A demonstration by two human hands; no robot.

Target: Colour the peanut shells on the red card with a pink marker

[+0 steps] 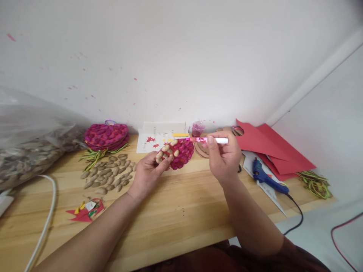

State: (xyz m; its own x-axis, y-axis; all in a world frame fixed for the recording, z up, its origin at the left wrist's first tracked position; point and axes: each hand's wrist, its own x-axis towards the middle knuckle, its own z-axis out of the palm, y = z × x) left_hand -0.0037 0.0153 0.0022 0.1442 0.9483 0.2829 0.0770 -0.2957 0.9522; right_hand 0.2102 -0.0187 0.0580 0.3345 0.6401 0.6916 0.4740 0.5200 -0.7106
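My left hand (151, 168) grips the edge of a peanut-covered disc (183, 154), thumb on its front. Peanuts on the disc's right part are magenta and look wet, while those by my left fingers keep their bare tan shells. In my right hand (225, 155) is a white-handled paintbrush (221, 140), held level with its pink-stained end pointing left. The brush tip meets or hovers just over the disc's upper edge; I cannot tell which. Behind the disc stands a clear cup of magenta paint (197, 129).
Loose peanuts (109, 173) lie left, before a stack of magenta discs (106, 136). A plastic bag of peanuts (31, 147) and white cable (52, 200) are farther left. At right are red sheets (278, 147), a blue glue gun (268, 179) and green cords (314, 184).
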